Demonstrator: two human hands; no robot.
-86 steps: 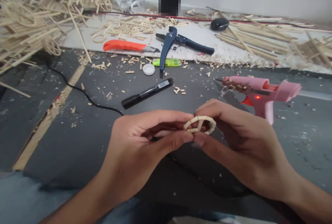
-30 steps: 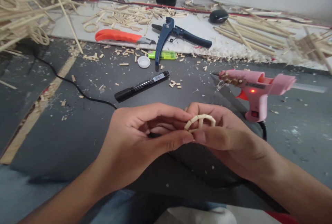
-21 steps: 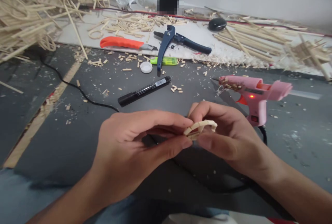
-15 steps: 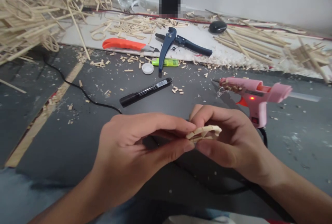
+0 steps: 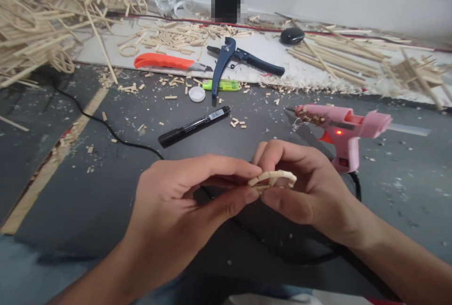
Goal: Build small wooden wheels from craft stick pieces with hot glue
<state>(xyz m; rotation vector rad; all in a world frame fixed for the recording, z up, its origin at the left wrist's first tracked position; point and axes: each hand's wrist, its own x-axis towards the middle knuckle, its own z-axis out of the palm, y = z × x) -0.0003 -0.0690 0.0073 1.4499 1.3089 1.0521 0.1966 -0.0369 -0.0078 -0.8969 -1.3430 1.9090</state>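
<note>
Between my two hands is a small curved piece point(image 5: 278, 174) made of short pale wooden stick bits joined in an arc. My left hand point(image 5: 197, 192) pinches its left end between thumb and fingers. My right hand point(image 5: 300, 187) is closed around its right side, with the thumb below and the fingers curled behind. Parts of the piece are hidden by the fingertips. Just beyond my right hand, a pink glue gun point(image 5: 348, 124) with a lit red light rests on the dark table point(image 5: 88, 201). A black marker point(image 5: 194, 126) lies past my left hand.
Farther back lie an orange utility knife point(image 5: 164, 61), a blue cutter point(image 5: 226, 60), a green highlighter point(image 5: 229, 85) and a white cap point(image 5: 197, 93). Wooden stick structures point(image 5: 31, 27) pile up at left, and long sticks point(image 5: 325, 58) lie at right. A black cable point(image 5: 106, 126) crosses the table.
The view has shifted slightly, so the table items sit a little farther left. My hands keep their hold on the curved piece, with barely any change in pose.
</note>
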